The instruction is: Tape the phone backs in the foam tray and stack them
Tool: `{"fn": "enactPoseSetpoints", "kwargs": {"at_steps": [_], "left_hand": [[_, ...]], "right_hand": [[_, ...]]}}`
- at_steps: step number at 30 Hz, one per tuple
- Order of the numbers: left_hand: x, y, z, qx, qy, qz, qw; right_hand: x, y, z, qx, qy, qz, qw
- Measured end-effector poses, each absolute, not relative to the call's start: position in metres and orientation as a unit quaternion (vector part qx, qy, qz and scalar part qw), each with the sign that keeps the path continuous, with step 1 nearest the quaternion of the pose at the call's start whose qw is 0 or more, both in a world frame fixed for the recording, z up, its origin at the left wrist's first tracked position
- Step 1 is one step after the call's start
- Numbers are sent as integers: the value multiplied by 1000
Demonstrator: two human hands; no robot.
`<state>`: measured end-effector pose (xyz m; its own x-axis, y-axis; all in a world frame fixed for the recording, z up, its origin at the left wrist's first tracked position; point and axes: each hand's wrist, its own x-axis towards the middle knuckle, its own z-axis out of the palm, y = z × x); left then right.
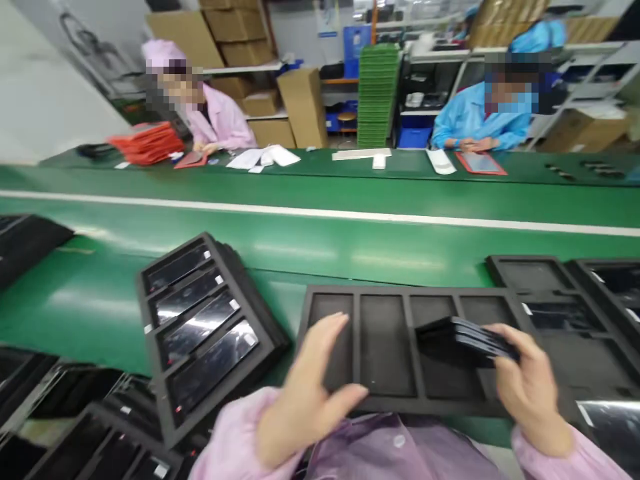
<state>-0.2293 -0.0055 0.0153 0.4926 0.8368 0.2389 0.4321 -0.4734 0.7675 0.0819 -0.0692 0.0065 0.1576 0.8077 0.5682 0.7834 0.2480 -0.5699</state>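
Left hand [310, 390] open, palm down, fingers spread over the leftmost pocket of a black foam tray with four long compartments [400, 292]; thumb lies along the tray's near rim. Right hand [530, 387] closed around a small stack of thin black glossy panels [463, 337], gripped at its right end, thumb on top, the stack held roughly level just above the two right-hand pockets. Whether its underside touches the foam cannot be told. All four pockets of this tray show bare foam. The tray sits across the near edge of a green conveyor belt [320, 233], directly ahead of the pink sleeves. Just left of it, angled, a second black foam tray filled with four shiny dark panels [200, 327], one per pocket, resting on further trays below. More black foam trays [550, 275] to the right, partly overlapping. Across the belt: a seated person in a pink coat [223, 120] beside a pile of red flat items [147, 142], and a person in a blue coat [475, 120] with a red-framed panel [480, 162] in front. Picture is blurred.
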Motion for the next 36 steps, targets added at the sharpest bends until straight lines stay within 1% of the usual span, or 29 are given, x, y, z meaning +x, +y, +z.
{"fn": "enactPoseSetpoints", "kwargs": {"at_steps": [1, 3, 4, 6, 10, 15, 21, 29, 36], "left_hand": [[-189, -7, 10, 820, 354, 273, 356], [-127, -6, -5, 818, 338, 232, 403], [-106, -4, -13, 810, 339, 223, 423], [-83, -3, -25, 795, 323, 247, 450], [-80, -12, -30, 795, 266, 308, 450], [-79, -27, -24, 804, 264, 306, 436], [-73, -33, -21, 822, 265, 327, 383], [-70, -43, -15, 816, 290, 333, 372], [-70, -42, -11, 826, 295, 298, 375]], "right_hand": [[86, -72, 4, -597, -659, 4, 458], [86, -73, 0, -563, -684, 15, 463], [84, -73, -1, -547, -696, 30, 464], [81, -74, 0, -516, -712, 62, 473], [88, -82, 0, -463, -728, 102, 496], [103, -88, -6, -419, -733, 140, 517], [110, -89, -7, -393, -739, 164, 522], [114, -92, -10, -379, -741, 187, 522], [116, -94, -14, -380, -733, 194, 529]]}}
